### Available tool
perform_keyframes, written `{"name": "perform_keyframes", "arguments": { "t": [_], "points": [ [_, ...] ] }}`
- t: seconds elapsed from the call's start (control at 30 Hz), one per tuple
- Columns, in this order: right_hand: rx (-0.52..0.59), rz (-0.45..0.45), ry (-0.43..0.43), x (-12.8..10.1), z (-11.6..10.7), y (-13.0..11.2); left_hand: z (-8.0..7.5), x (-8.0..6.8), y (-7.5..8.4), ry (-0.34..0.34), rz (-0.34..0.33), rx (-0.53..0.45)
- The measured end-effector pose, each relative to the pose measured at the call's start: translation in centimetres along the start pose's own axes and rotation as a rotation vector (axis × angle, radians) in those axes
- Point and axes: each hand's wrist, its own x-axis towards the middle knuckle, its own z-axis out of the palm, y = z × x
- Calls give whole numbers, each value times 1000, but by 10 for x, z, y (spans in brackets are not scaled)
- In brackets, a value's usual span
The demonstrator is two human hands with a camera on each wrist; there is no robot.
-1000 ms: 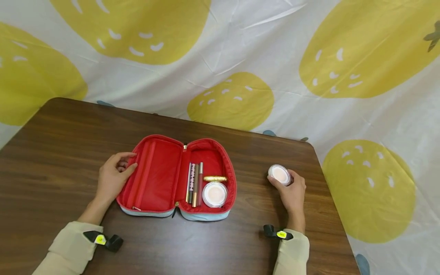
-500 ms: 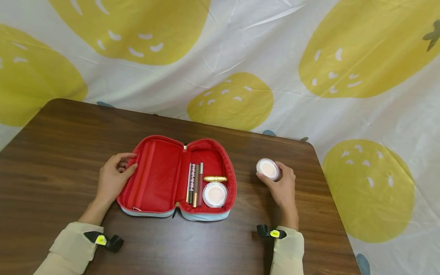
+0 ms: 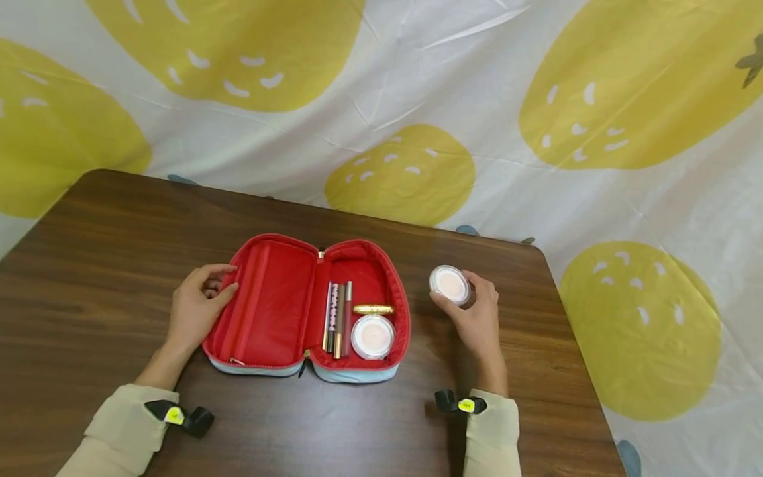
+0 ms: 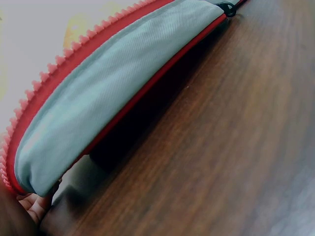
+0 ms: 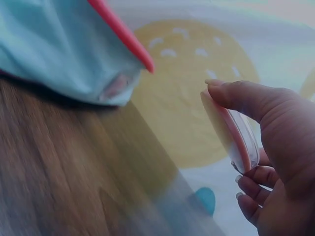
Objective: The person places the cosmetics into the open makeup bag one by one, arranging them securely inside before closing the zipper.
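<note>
Round compact (image 3: 450, 285) pinched in my right hand (image 3: 473, 318), fingers (image 5: 256, 103) curled round its rim, held off the counter (image 3: 119, 225), just right of the open red pouch (image 3: 306, 308). Left hand (image 3: 193, 308) rests on the pouch's left edge, fingers relaxed, gripping nothing

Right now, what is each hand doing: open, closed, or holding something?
Left hand: fingers relaxed, resting against the left edge of the open red makeup pouch, gripping nothing.
Right hand: fingers curled round a small round powder jar.
</note>
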Motion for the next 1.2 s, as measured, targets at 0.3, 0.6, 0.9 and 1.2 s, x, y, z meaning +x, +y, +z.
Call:
{"name": "perform_keyframes", "arguments": {
  "t": [0.3,0.6,0.9,1.2],
  "points": [
    [18,-93,-24,0,12,-23,1,3,-2,4,6,2],
    [64,-174,-120,2,32,-51,-1,2,-3,10,5,19],
    [84,-224,-171,3,51,-66,2,0,-3,8,9,9],
    [83,-192,-212,0,62,-71,0,0,-5,15,17,16]
  ]
}}
